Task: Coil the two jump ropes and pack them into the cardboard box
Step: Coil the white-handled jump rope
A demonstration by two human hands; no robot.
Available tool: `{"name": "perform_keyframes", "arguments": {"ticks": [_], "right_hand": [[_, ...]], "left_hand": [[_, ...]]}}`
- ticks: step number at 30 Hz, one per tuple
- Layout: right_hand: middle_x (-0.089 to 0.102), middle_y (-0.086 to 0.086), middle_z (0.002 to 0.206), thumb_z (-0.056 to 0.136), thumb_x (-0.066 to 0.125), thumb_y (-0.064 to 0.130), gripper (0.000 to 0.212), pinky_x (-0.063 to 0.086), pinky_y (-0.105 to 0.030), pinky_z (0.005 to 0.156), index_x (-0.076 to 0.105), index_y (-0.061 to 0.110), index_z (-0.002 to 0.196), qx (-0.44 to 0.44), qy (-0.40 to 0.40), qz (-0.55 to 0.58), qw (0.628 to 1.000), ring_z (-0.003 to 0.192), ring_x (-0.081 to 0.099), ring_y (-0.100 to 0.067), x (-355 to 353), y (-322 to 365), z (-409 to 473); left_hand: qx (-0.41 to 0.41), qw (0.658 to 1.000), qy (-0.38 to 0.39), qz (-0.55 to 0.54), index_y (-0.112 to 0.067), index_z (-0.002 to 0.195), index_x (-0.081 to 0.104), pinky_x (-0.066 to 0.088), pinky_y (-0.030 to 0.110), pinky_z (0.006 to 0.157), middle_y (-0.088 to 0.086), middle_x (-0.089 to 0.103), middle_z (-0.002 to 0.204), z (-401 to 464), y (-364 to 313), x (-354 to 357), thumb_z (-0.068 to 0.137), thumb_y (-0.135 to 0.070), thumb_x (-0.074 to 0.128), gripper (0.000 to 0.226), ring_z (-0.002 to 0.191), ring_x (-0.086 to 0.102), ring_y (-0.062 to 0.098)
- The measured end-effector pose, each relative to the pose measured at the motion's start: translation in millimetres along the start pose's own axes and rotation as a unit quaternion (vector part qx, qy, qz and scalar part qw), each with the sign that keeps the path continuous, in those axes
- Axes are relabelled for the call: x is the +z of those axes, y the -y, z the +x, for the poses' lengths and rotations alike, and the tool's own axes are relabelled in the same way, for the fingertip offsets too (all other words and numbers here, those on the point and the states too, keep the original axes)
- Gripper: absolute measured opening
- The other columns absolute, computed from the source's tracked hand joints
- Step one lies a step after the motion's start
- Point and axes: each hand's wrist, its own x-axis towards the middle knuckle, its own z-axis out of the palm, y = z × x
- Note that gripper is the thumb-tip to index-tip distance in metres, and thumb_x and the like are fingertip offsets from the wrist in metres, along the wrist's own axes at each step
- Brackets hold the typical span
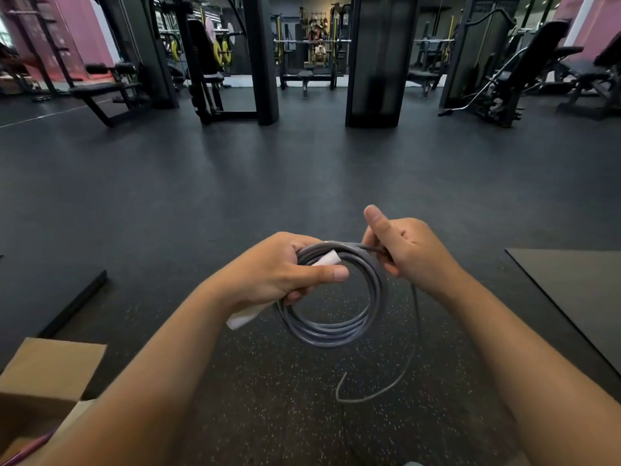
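A grey jump rope [331,331] hangs in several loops in front of me, above the speckled floor. My left hand [279,270] grips the coil together with its white handle [243,317], which sticks out below the palm. My right hand [403,247] pinches the rope at the coil's top right, thumb up. A loose tail [408,361] drops from that hand and curls near the floor. The open cardboard box [50,371] stands at the lower left. A pink strand of a second rope [28,449] shows inside it.
A dark mat [578,290] lies on the floor to the right, and another mat edge [74,304] to the left. Weight benches, racks and two black columns [379,62] stand across the far side of the gym floor.
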Motion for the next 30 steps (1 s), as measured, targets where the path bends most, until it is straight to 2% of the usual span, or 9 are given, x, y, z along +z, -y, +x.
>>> {"name": "perform_keyframes", "arguments": {"ticks": [4, 7, 9, 11, 14, 18, 24, 27, 30], "right_hand": [[0.046, -0.004, 0.054, 0.088, 0.052, 0.074, 0.067, 0.048, -0.032, 0.065, 0.065, 0.015, 0.060, 0.042, 0.062, 0.025, 0.997, 0.055, 0.050, -0.015, -17, -21, -2], [0.055, -0.003, 0.063, 0.092, 0.066, 0.051, 0.043, 0.053, -0.035, 0.073, 0.062, 0.013, 0.072, 0.057, 0.076, 0.053, 0.994, 0.066, 0.059, -0.020, -29, -30, -2], [0.059, -0.006, 0.064, 0.096, 0.061, 0.039, 0.033, 0.056, -0.042, 0.066, 0.062, 0.008, 0.086, 0.072, 0.070, 0.086, 0.991, 0.060, 0.059, -0.025, -26, -30, -3], [0.062, -0.009, 0.063, 0.105, 0.050, 0.036, 0.030, 0.050, -0.034, 0.050, 0.063, 0.010, 0.100, 0.080, 0.050, 0.116, 0.989, 0.050, 0.052, -0.025, -14, -23, -5], [0.065, -0.008, 0.070, 0.107, 0.040, 0.047, 0.033, 0.031, -0.022, 0.041, 0.061, 0.021, 0.110, 0.092, 0.005, 0.186, 0.978, 0.049, 0.043, -0.020, 15, -4, -11], [0.067, 0.000, 0.079, 0.085, 0.042, 0.080, 0.053, 0.027, -0.022, 0.043, 0.055, 0.033, 0.106, 0.130, 0.001, 0.282, 0.951, 0.051, 0.046, -0.013, 57, 22, -23], [0.063, 0.005, 0.071, 0.098, 0.064, 0.033, 0.030, 0.035, -0.018, 0.037, 0.054, 0.012, 0.116, 0.109, -0.088, 0.355, 0.924, 0.040, 0.048, -0.004, 88, 43, -38], [0.066, 0.006, 0.065, 0.098, 0.066, 0.028, 0.022, 0.040, -0.013, 0.043, 0.066, 0.007, 0.105, 0.126, -0.138, 0.384, 0.904, 0.045, 0.055, 0.001, 89, 40, -31], [0.061, 0.002, 0.055, 0.097, 0.068, 0.030, 0.021, 0.036, -0.017, 0.040, 0.070, 0.010, 0.090, 0.135, -0.147, 0.320, 0.926, 0.039, 0.048, -0.004, 79, 34, -25]], "left_hand": [[0.033, 0.993, -0.064, -0.094, -0.016, 0.078, 0.065, 0.034, 0.025, 0.044, -0.003, 0.046, 0.058, -5, 2, -19, 0.088, -0.034, 0.077, 0.024, 0.044, 0.038, 0.010], [0.075, 0.958, -0.168, -0.220, -0.018, 0.075, 0.055, 0.036, 0.021, 0.042, -0.007, 0.043, 0.055, -9, -1, -32, 0.093, -0.034, 0.071, 0.029, 0.042, 0.036, 0.006], [0.099, 0.916, -0.230, -0.315, -0.017, 0.079, 0.051, 0.037, 0.018, 0.042, -0.009, 0.043, 0.056, -7, -3, -30, 0.089, -0.038, 0.067, 0.028, 0.043, 0.036, 0.004], [0.117, 0.867, -0.292, -0.386, -0.018, 0.079, 0.050, 0.037, 0.018, 0.044, -0.010, 0.042, 0.057, 1, -2, -18, 0.088, -0.040, 0.064, 0.028, 0.044, 0.036, 0.004], [0.118, 0.798, -0.382, -0.452, -0.018, 0.080, 0.049, 0.039, 0.020, 0.047, -0.008, 0.041, 0.058, 16, 2, 10, 0.098, -0.039, 0.060, 0.030, 0.046, 0.038, 0.005], [0.091, 0.730, -0.442, -0.513, -0.017, 0.078, 0.047, 0.049, 0.028, 0.053, -0.004, 0.044, 0.059, 31, 1, 41, 0.102, -0.044, 0.054, 0.037, 0.048, 0.049, 0.011], [0.030, 0.766, -0.504, -0.397, -0.021, 0.073, 0.052, 0.048, 0.029, 0.057, -0.009, 0.060, 0.062, 34, 9, 62, 0.102, -0.052, 0.049, 0.043, 0.056, 0.062, 0.011], [0.038, 0.785, -0.502, -0.361, -0.019, 0.068, 0.052, 0.041, 0.025, 0.045, -0.010, 0.055, 0.054, 33, 8, 66, 0.101, -0.041, 0.056, 0.040, 0.050, 0.057, 0.010], [0.039, 0.803, -0.457, -0.380, -0.015, 0.068, 0.059, 0.049, 0.033, 0.056, -0.002, 0.058, 0.061, 33, 12, 67, 0.098, -0.036, 0.064, 0.036, 0.058, 0.059, 0.017]]}}
